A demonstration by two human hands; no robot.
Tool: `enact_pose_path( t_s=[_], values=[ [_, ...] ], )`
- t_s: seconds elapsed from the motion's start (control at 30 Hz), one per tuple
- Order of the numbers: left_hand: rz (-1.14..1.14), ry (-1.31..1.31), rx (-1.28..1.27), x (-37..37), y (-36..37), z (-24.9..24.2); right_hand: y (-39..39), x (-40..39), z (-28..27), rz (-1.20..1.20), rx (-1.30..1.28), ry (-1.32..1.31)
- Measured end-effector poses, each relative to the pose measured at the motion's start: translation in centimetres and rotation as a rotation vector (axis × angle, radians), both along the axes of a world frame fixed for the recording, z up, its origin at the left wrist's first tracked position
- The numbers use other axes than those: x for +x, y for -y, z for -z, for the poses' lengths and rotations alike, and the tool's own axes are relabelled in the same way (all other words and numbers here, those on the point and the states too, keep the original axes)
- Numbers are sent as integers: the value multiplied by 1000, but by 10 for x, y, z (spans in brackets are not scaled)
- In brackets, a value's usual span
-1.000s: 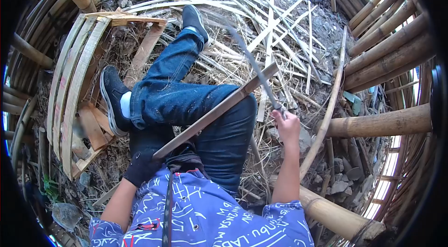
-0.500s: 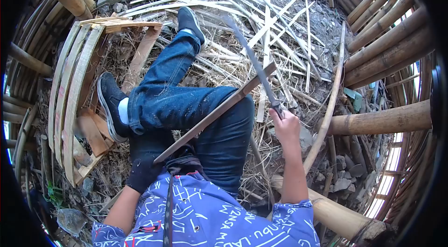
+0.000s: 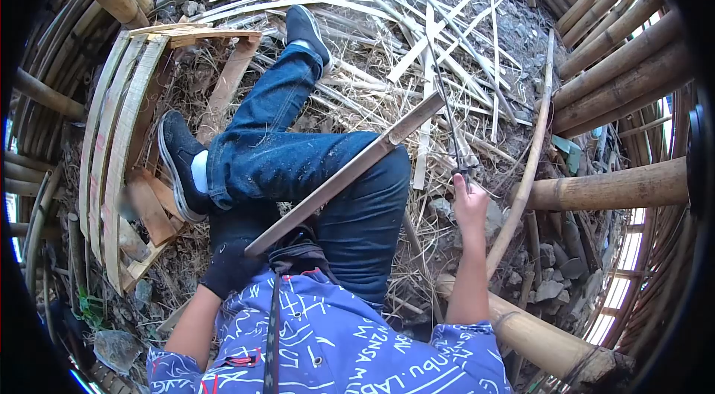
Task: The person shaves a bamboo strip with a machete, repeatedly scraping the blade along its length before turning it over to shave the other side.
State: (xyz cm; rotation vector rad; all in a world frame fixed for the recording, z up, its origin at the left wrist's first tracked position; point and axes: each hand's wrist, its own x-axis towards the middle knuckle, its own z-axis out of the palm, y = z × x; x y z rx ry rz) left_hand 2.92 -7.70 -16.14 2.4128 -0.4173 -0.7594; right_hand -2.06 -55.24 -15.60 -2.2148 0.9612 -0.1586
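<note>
My left hand (image 3: 232,269), in a black glove, is closed on the lower end of a split bamboo strip (image 3: 335,182). The strip slants up to the right across my thigh and past my bent knee. My bare right hand (image 3: 471,208) grips a long knife (image 3: 447,107) by its handle, to the right of that knee. Seen almost edge-on, the thin blade points away from me and passes close beside the strip's far end. Pale shavings cling to my jeans (image 3: 298,167).
Cut bamboo strips (image 3: 428,44) lie scattered over the ground ahead. A slatted wooden crate (image 3: 119,163) rests at left. Bamboo poles (image 3: 611,193) and a long thin pole (image 3: 535,148) stand or lie at right, with stones (image 3: 551,290) near them.
The knife blade has turned from showing its flat to nearly edge-on, and my right hand has shifted slightly right and down. The bamboo strip has rolled a little in my left hand.
</note>
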Motion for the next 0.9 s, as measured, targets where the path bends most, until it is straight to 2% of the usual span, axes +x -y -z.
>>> enact_pose_path(
  t_s=[0.07,0.13,0.2,0.3,0.4,0.47,0.53,0.6,0.67,0.73,0.8,0.9],
  values=[
    [-18,-90,138,8,11,-20,-2,-13,21,12,70,65],
    [-12,-45,163,9,20,-26,-25,-18,28,221,333,103],
    [-1,-3,192,7,23,-26,-45,-25,34,342,450,195],
    [-78,48,167,3,25,-18,-64,-26,27,386,549,317],
    [-59,49,233,3,23,-20,-61,-27,17,303,566,397],
    [-83,63,239,0,23,-20,-53,-23,10,169,414,370],
    [-103,21,163,0,18,-19,-54,-11,-3,166,436,371],
    [-71,75,180,-3,7,-14,-51,-1,0,-48,212,287],
    [-47,38,240,-1,1,-17,-54,9,2,-75,176,232],
    [-24,-6,305,-2,-6,-18,-64,20,-10,-182,-74,161],
    [2,112,176,-4,-14,-13,-60,24,-15,-209,-148,93],
    [1,54,237,-3,-11,-15,-34,25,-8,-211,-313,14]
  ],
)
